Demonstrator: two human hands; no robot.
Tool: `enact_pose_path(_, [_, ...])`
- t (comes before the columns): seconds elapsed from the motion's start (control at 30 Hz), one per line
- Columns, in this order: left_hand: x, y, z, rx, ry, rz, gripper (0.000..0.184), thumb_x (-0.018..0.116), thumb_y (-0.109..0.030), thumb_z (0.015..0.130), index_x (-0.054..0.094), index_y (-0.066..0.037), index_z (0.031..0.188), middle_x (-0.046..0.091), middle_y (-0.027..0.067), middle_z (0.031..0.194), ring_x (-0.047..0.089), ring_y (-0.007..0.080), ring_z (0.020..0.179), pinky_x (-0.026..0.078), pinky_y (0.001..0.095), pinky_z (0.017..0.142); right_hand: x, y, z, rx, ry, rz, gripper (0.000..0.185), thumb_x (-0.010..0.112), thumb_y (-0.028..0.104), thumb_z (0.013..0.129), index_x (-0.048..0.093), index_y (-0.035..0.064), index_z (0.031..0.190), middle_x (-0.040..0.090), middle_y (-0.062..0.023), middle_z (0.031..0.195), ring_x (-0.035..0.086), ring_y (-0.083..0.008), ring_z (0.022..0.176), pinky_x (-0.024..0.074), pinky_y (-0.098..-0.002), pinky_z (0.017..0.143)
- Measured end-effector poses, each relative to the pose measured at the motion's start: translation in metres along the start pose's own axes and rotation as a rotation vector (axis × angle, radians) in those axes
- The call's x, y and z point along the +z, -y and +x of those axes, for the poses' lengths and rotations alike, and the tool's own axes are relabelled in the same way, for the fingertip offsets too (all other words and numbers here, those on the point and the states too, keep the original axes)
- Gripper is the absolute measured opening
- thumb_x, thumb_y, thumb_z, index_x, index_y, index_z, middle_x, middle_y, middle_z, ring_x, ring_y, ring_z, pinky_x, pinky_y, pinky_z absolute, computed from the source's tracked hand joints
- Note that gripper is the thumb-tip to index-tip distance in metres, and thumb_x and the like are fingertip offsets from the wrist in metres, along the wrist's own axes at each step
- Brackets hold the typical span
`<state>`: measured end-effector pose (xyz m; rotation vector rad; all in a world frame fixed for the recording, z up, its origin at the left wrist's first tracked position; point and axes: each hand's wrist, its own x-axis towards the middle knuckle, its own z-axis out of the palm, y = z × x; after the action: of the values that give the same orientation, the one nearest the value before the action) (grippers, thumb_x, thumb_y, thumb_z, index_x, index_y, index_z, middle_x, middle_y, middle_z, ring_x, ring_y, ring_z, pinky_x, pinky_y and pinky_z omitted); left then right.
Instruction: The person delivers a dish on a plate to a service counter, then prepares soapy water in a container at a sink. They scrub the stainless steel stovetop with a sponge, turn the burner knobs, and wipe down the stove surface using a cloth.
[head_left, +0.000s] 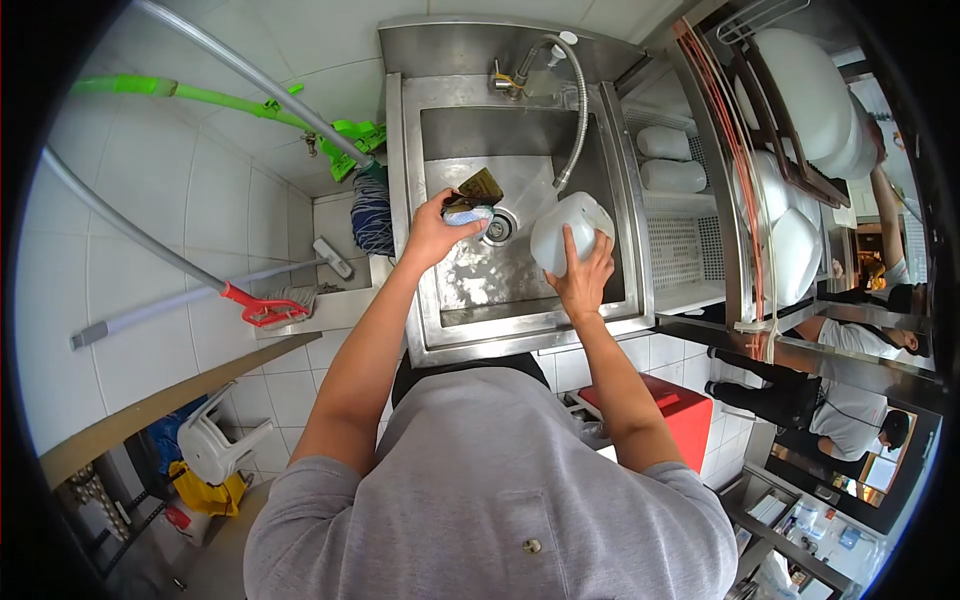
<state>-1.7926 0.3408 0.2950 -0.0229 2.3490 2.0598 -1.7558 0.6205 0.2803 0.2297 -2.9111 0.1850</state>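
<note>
Sink (430, 300) of steel sits in front of the person, and both bare hands are over its basin. Taking the drain (498, 229) as the clock's centre, with the tap (515, 82) at twelve, the left hand (437, 232) comes in at nine o'clock. Its fingers are partly closed, pinching a blue-and-white sponge (468, 214) between thumb and fingertips. A dull green-brown pad (482, 186) shows at eleven o'clock, right against the sponge; I cannot tell whether the fingers grip it too.

The right hand (586, 278) is at four o'clock, its fingers spread wide and bent over the near side of a white tub (560, 235), which it has hold of. The tub is at three o'clock, tilted, above the right part of the basin and apart from the sponge. The tap's bendy hose (581, 110) arches over so that its end hangs at two o'clock, just beyond the tub.

Further out, a blue mop (372, 218) stands at nine o'clock beside the sink, and a red mop clamp (268, 306) lies between eight and nine. A rack (685, 235) at three o'clock holds white containers (674, 177). A red box (680, 415) is between four and five, and a co-worker (850, 420) is at four.
</note>
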Motion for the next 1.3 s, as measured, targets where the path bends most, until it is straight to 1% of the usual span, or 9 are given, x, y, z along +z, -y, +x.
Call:
enact_pose_path(0.17, [0.002, -0.006, 0.000, 0.015, -0.008, 0.007, 0.046, 0.085, -0.019, 0.070, 0.061, 0.000, 0.104, 0.067, 0.0074, 0.095, 0.060, 0.0139, 0.090, 0.047, 0.0281, 0.084, 0.010, -0.015, 0.004, 0.050, -0.219, 0.201, 0.109, 0.090, 0.024, 0.051, 0.033, 0.0308, 0.144, 0.031, -0.0228, 0.133, 0.035, -0.0443, 0.123, 0.0364, -0.0531, 0.098])
enact_pose_path(0.27, [0.000, -0.025, -0.003, 0.005, 0.000, 0.014, 0.045, 0.085, -0.019, 0.069, 0.060, -0.001, 0.102, 0.066, 0.0062, 0.094, 0.059, 0.0133, 0.090, 0.046, 0.0278, 0.084, 0.041, -0.010, 0.009, 0.467, -0.332, 0.575, 0.104, 0.089, 0.028, 0.061, 0.029, 0.0209, 0.146, 0.035, -0.0237, 0.133, 0.038, -0.0410, 0.124, 0.0347, -0.0519, 0.103])
enact_pose_path(0.37, [-0.001, -0.045, -0.008, 0.021, 0.001, 0.005, 0.043, 0.085, -0.019, 0.069, 0.060, -0.002, 0.100, 0.066, 0.0057, 0.093, 0.059, 0.0127, 0.088, 0.047, 0.0275, 0.081, 0.061, -0.023, 0.010, 0.415, -0.203, 0.862, 0.098, 0.082, 0.033, 0.073, 0.022, 0.0165, 0.147, 0.030, -0.0227, 0.141, 0.034, -0.0380, 0.130, 0.0381, -0.0527, 0.101])
enact_pose_path(0.47, [-0.010, -0.060, -0.011, 0.043, 0.067, 0.006, 0.041, 0.084, -0.017, 0.070, 0.061, -0.001, 0.100, 0.068, 0.0074, 0.096, 0.062, 0.0137, 0.090, 0.048, 0.0284, 0.085, 0.047, -0.017, 0.013, 0.871, 0.182, 1.616, 0.090, 0.075, 0.031, 0.082, 0.016, 0.0176, 0.148, 0.026, -0.0200, 0.146, 0.032, -0.0343, 0.133, 0.0426, -0.0567, 0.096])
enact_pose_path(0.6, [-0.017, -0.082, -0.016, 0.077, 0.021, 0.076, 0.039, 0.085, -0.016, 0.070, 0.060, -0.003, 0.097, 0.067, 0.0054, 0.091, 0.062, 0.0122, 0.086, 0.049, 0.0269, 0.080, 0.065, -0.005, 0.013, 0.867, 0.046, 1.786, 0.085, 0.070, 0.026, 0.087, 0.013, 0.0230, 0.148, 0.030, -0.0177, 0.146, 0.042, -0.0320, 0.126, 0.0506, -0.0494, 0.086])
enact_pose_path(0.8, [-0.019, -0.077, -0.017, 0.104, 0.020, 0.090, 0.037, 0.084, -0.013, 0.070, 0.060, -0.003, 0.097, 0.065, 0.0043, 0.091, 0.060, 0.0114, 0.085, 0.048, 0.0259, 0.079, 0.071, -0.010, 0.032, 0.746, 0.187, 1.796, 0.083, 0.067, 0.020, 0.089, 0.010, 0.0248, 0.149, 0.028, -0.0157, 0.147, 0.043, -0.0316, 0.125, 0.0480, -0.0517, 0.088])
enact_pose_path(0.97, [-0.010, -0.066, -0.021, 0.023, 0.020, 0.108, 0.038, 0.084, -0.015, 0.070, 0.059, -0.002, 0.096, 0.065, 0.0053, 0.091, 0.060, 0.0124, 0.086, 0.047, 0.0272, 0.080, 0.073, 0.003, 0.070, 1.259, 0.363, 1.801, 0.081, 0.068, 0.055, 0.078, 0.028, 0.0220, 0.141, 0.037, -0.0161, 0.136, 0.041, -0.0367, 0.124, 0.0510, -0.0571, 0.081])
enact_pose_path(1.07, [-0.003, -0.072, -0.024, 0.001, 0.031, 0.144, 0.040, 0.085, -0.017, 0.069, 0.059, -0.003, 0.097, 0.066, 0.0056, 0.091, 0.060, 0.0129, 0.088, 0.047, 0.0278, 0.081, 0.074, 0.006, 0.071, 1.356, 0.493, 2.138, 0.073, 0.067, 0.056, 0.078, 0.037, 0.0218, 0.135, 0.038, -0.0147, 0.135, 0.041, -0.0357, 0.122, 0.0513, -0.0540, 0.079])
enact_pose_path(1.3, [0.000, -0.059, -0.032, -0.053, 0.022, 0.103, 0.040, 0.084, -0.013, 0.070, 0.058, -0.002, 0.098, 0.066, 0.0057, 0.093, 0.061, 0.0131, 0.089, 0.047, 0.0279, 0.082, 0.086, 0.009, 0.037, 1.558, 0.620, 2.299, 0.070, 0.040, 0.074, 0.081, 0.045, 0.0211, 0.127, 0.045, -0.0115, 0.128, 0.044, -0.0328, 0.107, 0.0492, -0.0471, 0.071])
